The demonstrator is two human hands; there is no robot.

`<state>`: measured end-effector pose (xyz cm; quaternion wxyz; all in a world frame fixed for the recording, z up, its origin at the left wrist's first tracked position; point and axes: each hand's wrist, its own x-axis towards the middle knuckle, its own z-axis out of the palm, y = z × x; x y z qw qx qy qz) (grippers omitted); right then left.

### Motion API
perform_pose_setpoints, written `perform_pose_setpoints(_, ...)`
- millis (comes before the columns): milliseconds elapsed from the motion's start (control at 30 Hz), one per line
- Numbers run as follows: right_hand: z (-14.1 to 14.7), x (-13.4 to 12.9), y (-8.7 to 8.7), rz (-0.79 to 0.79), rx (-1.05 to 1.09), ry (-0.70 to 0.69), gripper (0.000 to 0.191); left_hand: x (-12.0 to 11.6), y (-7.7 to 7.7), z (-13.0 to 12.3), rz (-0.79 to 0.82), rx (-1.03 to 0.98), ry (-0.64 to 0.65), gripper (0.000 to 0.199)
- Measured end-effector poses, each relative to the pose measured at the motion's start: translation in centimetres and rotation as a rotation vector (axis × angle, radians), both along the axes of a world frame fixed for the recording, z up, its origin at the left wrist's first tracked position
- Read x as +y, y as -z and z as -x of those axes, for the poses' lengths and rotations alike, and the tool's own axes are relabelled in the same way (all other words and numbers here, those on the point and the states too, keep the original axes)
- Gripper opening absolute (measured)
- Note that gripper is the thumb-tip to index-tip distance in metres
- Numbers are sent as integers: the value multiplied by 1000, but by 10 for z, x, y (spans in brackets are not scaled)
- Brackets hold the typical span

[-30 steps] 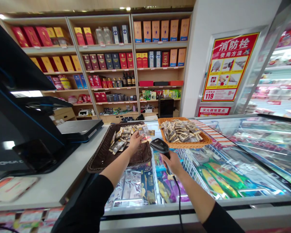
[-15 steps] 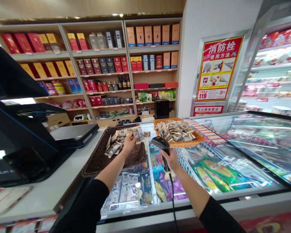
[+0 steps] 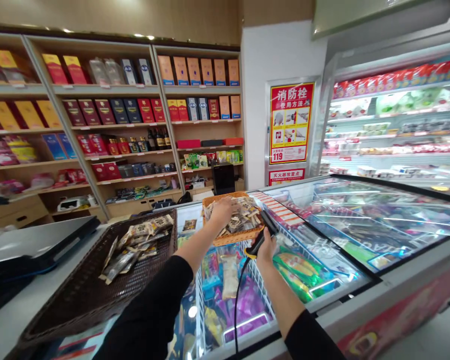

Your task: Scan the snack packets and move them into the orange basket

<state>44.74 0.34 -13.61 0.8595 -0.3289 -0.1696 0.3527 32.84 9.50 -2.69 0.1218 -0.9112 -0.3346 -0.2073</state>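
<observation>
Bearings are taken from the orange basket (image 3: pixel 234 239), which stands on the glass freezer top (image 3: pixel 375 227) and holds small packets (image 3: pixel 247 214). Wall shelving (image 3: pixel 135 132) with boxed goods and bottles occupies 10 to 11 o'clock, a red poster (image 3: pixel 292 125) 1 o'clock, a lit display cabinet (image 3: pixel 393 127) 2 o'clock. The brown basket (image 3: pixel 71 295) lies at 8 o'clock with further packets; a scale (image 3: pixel 37 245) is beyond it.

Compared with half a second ago, the view has swung right. The left hand (image 3: pixel 223 212) has left the brown basket and is over the packets in the orange one; whether its fingers grasp any cannot be determined. The right hand (image 3: pixel 266 248), at 4 o'clock, remains clenched around the scanner (image 3: pixel 269 225), whose head now tilts upward.

A narrow glass strip, bearing one loose packet (image 3: pixel 189 225) at 9 o'clock, separates the baskets. The scanner head is just beside the orange basket's right rim; contact is unconfirmed. The cable (image 3: pixel 238 300) drops toward 6 o'clock. Glass extends widely toward 3 o'clock.
</observation>
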Motion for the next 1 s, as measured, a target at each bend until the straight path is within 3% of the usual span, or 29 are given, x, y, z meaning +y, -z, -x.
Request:
perform_pose_setpoints(133, -5, 5, -3, 20, 91, 25, 35, 30, 11, -30, 126, 149, -128, 50)
perform_pose_setpoints(400, 2, 14, -12, 4, 156, -4, 35, 66, 7, -44, 305, 118, -329, 44)
perform_pose_setpoints(533, 3, 13, -13, -5, 136, -8, 36, 67, 7, -48, 276, 177, -318, 49)
perform_pose_setpoints(633, 2, 12, -11, 18, 82, -3, 35, 58, 3, -42, 229, 102, -248, 57)
perform_pose_setpoints(733, 3, 8, -8, 57, -72, -40, 31, 41, -6, -16, 203, -23, -171, 61)
perform_pose_setpoints(800, 8, 2, -5, 60, -203, -113, 30, 26, -11, 14, 173, -84, -148, 57)
perform_pose_setpoints(900, 22, -10, 0, 0, -346, -314, 33, 1, -11, 76, 135, -149, -202, 49)
perform_pose_setpoints(1000, 46, -18, 4, -46, -460, -480, 34, -20, -3, 148, 141, -164, -355, 45)
